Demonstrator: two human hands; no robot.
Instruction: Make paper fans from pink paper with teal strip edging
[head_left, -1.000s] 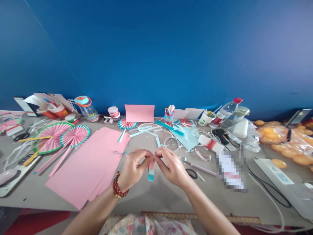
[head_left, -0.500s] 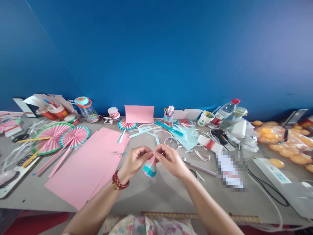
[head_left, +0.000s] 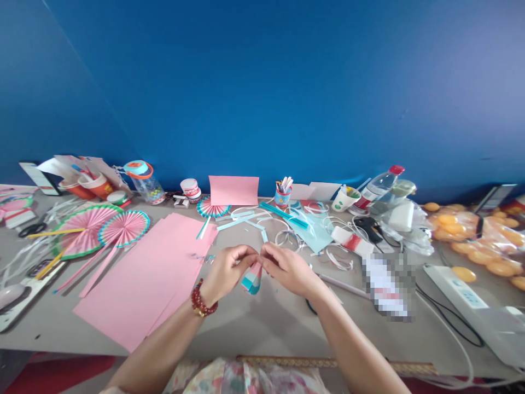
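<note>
Between my two hands hangs a small pleated paper fan (head_left: 252, 280), pink with a teal lower edge. My left hand (head_left: 229, 269), above a red bead bracelet (head_left: 202, 300), pinches the fan's narrow top end. Fingertips of my right hand (head_left: 287, 266) meet the left ones at that same end, closed on the fan too. The fan's very tip is hidden in the fingers. Large pink paper sheets (head_left: 143, 273) lie to the left of my hands. Finished-looking pink pleated round fans (head_left: 125, 227) rest farther left.
Teal strips (head_left: 283, 214) and white cord (head_left: 290, 238) lie beyond my hands. A cup of pens (head_left: 283, 194), a small paper cup (head_left: 345, 199) and a plastic bottle (head_left: 377, 189) stand at the back. A power strip (head_left: 467, 298) and bagged orange balls (head_left: 488, 246) are on the right.
The small fan has narrowed and turned slightly between my fingers. My right hand has tilted over a little, its fingers closer round the fan's top end.
</note>
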